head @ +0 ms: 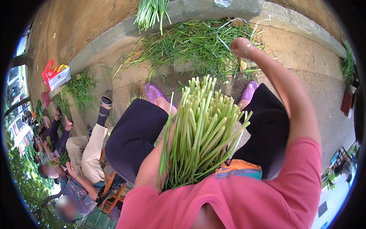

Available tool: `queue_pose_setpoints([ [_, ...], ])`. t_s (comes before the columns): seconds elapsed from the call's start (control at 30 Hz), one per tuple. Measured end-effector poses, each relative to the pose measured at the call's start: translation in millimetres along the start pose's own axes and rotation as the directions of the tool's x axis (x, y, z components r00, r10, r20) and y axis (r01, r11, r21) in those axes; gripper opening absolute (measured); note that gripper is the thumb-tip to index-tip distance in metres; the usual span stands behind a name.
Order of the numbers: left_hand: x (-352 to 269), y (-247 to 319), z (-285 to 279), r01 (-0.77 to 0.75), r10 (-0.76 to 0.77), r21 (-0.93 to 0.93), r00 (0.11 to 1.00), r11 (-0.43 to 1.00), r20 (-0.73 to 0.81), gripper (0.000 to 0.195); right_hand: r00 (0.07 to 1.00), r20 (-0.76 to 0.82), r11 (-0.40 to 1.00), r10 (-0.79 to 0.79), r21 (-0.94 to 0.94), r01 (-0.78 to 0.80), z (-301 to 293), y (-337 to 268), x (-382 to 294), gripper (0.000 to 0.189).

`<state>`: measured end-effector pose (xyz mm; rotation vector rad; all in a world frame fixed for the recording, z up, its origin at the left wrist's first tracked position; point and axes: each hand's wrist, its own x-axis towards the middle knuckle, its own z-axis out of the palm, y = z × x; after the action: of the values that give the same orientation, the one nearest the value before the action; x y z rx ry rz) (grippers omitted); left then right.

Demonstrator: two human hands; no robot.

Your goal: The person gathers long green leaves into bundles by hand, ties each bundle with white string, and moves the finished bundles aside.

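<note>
A thick bundle of green vegetable stalks (203, 128) stands between my knees, leaning against my pink shirt, pale cut ends upward. My left forearm (154, 156) runs behind the bundle's left side; the stalks hide my left hand. My right hand (240, 47) is stretched out ahead, closed in a fist on a thin white plastic strap (219, 37). The strap loops above a heap of cut green leaves (183, 43), and its far end lies towards the concrete kerb (197, 11).
More stalks (151, 14) lie over the kerb, near a clear plastic container (223, 3). A red and white bag (55, 75) stands at left. Several people sit along the left side, one with light trousers (93, 154) on a wooden chair (110, 191). Purple sandals (156, 92) are on my feet.
</note>
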<state>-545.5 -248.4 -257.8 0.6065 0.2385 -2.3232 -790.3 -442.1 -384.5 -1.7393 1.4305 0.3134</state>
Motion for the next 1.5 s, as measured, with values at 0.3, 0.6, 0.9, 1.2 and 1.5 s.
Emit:
queue_pose_setpoints([
  [0.3, 11.5, 5.2, -12.6, 0.000, -0.002, -0.051, 0.999, 0.999, -0.037, 0.056, 0.941, -0.306, 0.963, 0.145, -0.177, -0.206, 73.3, 31.5, 84.8, 0.022],
  [0.6, 5.1, 4.0, -2.2, -0.010, 0.010, -0.030, 1.000, 1.000, -0.023, 0.056, 0.987, 0.016, 0.643, 0.158, 0.757, -0.115, 26.0, 36.5, 48.9, 0.015],
  [0.9, -22.0, -6.7, 16.9, -0.028, 0.027, 0.032, 0.999, 0.999, 0.028, 0.056, 0.973, 0.224, 0.883, 0.054, 0.444, -0.151, -35.2, -55.4, -165.8, 0.018],
  [1.2, -43.7, -10.4, 31.0, 0.007, -0.012, 0.077, 0.998, 0.997, 0.061, 0.057, 0.930, 0.366, -0.068, -0.039, 0.928, -0.368, 38.2, -130.6, -323.2, 0.010],
  [1.5, -66.0, -8.9, 45.4, 0.014, -0.022, 0.113, 0.997, 0.994, 0.073, 0.057, 0.975, 0.192, -0.199, 0.108, 0.966, -0.168, 54.0, -178.1, -343.9, 0.009],
])
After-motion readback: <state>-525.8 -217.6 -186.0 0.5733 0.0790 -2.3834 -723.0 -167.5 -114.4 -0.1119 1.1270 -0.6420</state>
